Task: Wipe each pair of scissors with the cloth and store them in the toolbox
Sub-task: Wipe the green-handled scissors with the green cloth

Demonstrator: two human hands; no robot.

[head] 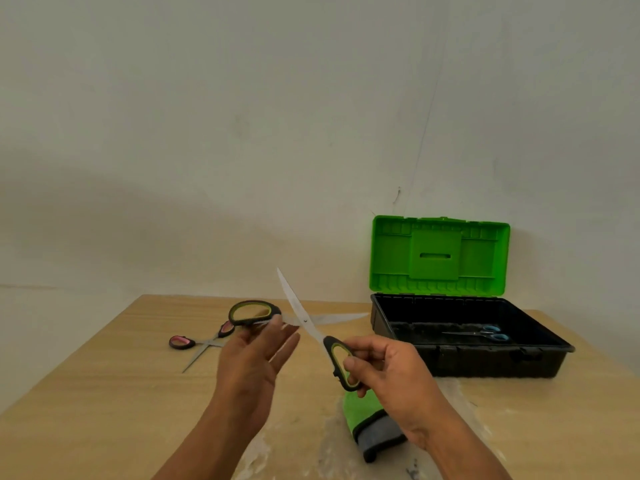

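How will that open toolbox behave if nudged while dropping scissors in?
Probably light: the toolbox looks like thin plastic and holds only the blue scissors, so it may slide on the smooth table. Its green lid stands upright, so a rearward push could tip it back.

Two bare hands, left hand (252,358) and right hand (384,370), left forearm (221,434) and right forearm (450,441) bare down to the view's lower edge, slim wrists, knuckles and tendons ridged across the right hand's back
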